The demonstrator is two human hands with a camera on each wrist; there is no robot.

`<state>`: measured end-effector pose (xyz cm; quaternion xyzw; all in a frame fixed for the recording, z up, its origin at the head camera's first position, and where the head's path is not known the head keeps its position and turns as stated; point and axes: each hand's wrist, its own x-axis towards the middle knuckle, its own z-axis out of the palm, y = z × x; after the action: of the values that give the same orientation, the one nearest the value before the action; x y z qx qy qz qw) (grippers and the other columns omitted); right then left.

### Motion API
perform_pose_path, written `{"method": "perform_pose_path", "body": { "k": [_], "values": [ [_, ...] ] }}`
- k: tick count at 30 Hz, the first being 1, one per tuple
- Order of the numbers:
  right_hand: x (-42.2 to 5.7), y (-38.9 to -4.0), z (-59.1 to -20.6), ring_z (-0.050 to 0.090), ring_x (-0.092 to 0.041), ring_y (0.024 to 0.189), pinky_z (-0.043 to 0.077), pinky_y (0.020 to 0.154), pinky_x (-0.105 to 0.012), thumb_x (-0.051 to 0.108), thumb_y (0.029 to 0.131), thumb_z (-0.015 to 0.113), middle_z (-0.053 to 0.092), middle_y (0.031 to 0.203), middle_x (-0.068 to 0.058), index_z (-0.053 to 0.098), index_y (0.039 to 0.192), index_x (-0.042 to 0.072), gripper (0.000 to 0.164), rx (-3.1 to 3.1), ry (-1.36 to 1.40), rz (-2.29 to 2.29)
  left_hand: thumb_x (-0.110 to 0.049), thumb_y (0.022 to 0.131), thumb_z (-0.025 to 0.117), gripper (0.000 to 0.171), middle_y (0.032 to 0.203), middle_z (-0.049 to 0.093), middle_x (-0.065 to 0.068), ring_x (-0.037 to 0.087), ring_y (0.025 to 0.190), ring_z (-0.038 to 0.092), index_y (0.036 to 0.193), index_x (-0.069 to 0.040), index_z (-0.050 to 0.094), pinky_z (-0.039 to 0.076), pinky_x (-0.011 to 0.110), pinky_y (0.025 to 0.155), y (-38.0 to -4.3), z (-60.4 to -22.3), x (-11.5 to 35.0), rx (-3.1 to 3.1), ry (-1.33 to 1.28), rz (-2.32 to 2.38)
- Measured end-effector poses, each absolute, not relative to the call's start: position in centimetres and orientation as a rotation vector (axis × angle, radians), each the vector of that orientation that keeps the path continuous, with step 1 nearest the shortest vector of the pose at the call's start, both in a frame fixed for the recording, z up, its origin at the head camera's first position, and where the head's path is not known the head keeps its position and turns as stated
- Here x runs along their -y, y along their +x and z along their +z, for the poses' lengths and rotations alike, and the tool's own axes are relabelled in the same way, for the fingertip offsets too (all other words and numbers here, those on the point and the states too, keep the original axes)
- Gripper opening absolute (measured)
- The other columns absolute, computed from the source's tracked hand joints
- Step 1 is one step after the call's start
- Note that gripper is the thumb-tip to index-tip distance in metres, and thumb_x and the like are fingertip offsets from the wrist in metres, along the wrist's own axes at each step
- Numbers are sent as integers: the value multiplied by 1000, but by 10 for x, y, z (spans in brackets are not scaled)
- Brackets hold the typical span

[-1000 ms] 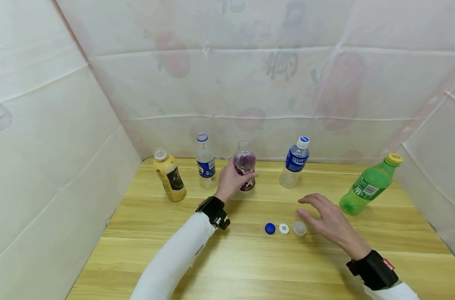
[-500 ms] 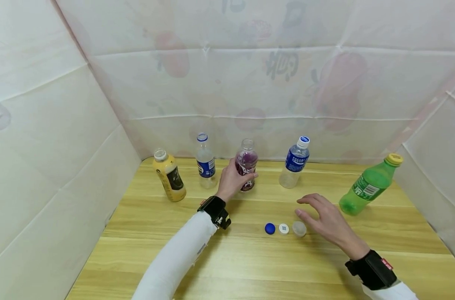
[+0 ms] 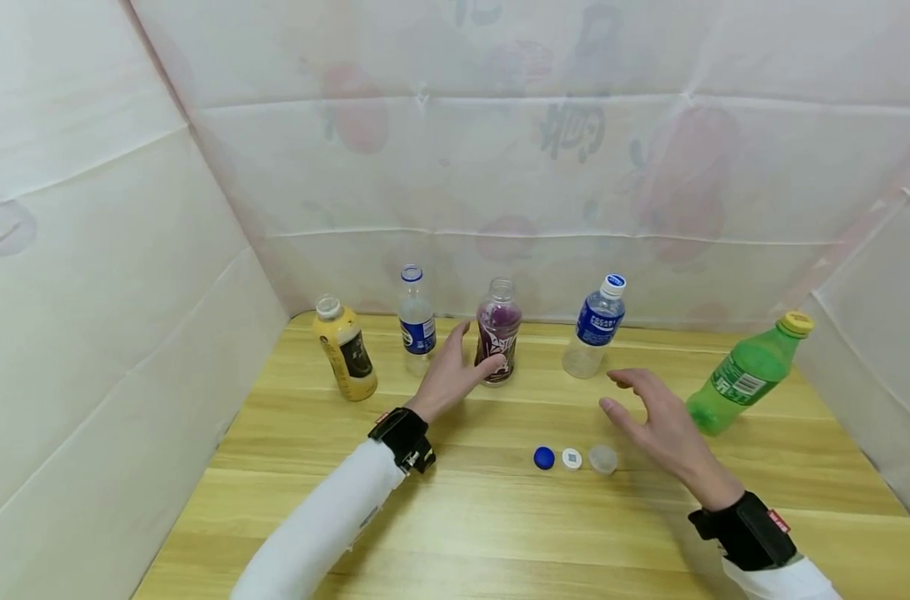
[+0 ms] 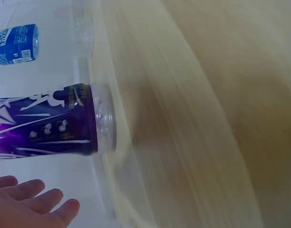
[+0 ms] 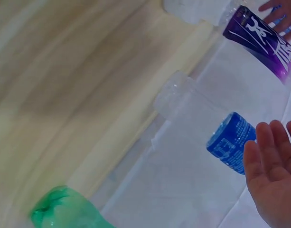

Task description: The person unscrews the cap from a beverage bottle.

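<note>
A purple-labelled bottle (image 3: 497, 333) without a cap stands upright near the back of the table. Beside it on the left is my left hand (image 3: 449, 375), thumb and fingers spread; the left wrist view shows a gap between the fingers (image 4: 43, 202) and this bottle. My right hand (image 3: 668, 429) hovers over the table with fingers loosely bent and holding nothing. It is near a capped clear bottle with a blue label (image 3: 601, 323) and a green bottle (image 3: 747, 379) with a yellow cap. Left of the right hand lie a blue cap (image 3: 543, 457), a white cap (image 3: 572, 459) and a translucent cap (image 3: 602, 459).
An uncapped yellow bottle (image 3: 347, 354) stands at the back left. Between it and the purple-labelled bottle is a clear bottle with a blue label (image 3: 417, 325), open at the top. A pale cloth (image 3: 455, 167) hangs behind the wooden table (image 3: 455, 533).
My left hand has let go of the purple-labelled bottle and moved slightly left, after shifting it a little to the right. The right hand has risen slightly and spread its fingers a little.
</note>
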<state>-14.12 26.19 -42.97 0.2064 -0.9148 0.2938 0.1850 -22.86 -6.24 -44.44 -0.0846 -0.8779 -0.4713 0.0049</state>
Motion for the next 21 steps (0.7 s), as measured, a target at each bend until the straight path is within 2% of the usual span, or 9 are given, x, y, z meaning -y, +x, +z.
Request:
{"method": "perform_pose_path", "body": {
  "k": [4,8,12,17,21],
  "values": [
    [-260,-146,-424,60,-41,116,50,91,-61,20,99,70,59,136,-25,51,144,-4,54,2553,557,856,-72,91,61,101,167,30,15,36,150,34,164,-12,26,32,60,117,-215,-442,76,2819,-324,-1403],
    [-259,-153,-418,56,-45,124,47,96,-62,21,100,68,49,148,-28,39,155,-1,66,2533,526,902,-73,95,53,95,167,30,14,36,149,35,164,-14,28,31,59,118,-202,-441,92,2874,-383,-1288],
    [-258,-159,-414,47,-50,133,42,101,-67,24,100,68,39,157,-28,28,163,8,76,2539,487,944,-66,99,54,86,165,34,14,37,148,37,162,-12,32,31,60,118,-193,-441,106,2890,-434,-1234],
    [-255,-169,-412,31,-54,145,29,112,-71,28,96,74,27,165,-26,20,165,9,90,2528,440,976,-56,100,60,81,162,40,12,37,146,41,161,-10,33,33,61,117,-183,-442,119,2904,-425,-1211],
    [-254,-178,-409,24,-54,148,23,116,-70,29,93,79,19,168,-25,15,167,12,99,2501,397,1004,-57,100,59,82,162,41,12,37,145,42,162,-11,31,34,61,116,-176,-443,129,2897,-431,-1221]
  ]
}}
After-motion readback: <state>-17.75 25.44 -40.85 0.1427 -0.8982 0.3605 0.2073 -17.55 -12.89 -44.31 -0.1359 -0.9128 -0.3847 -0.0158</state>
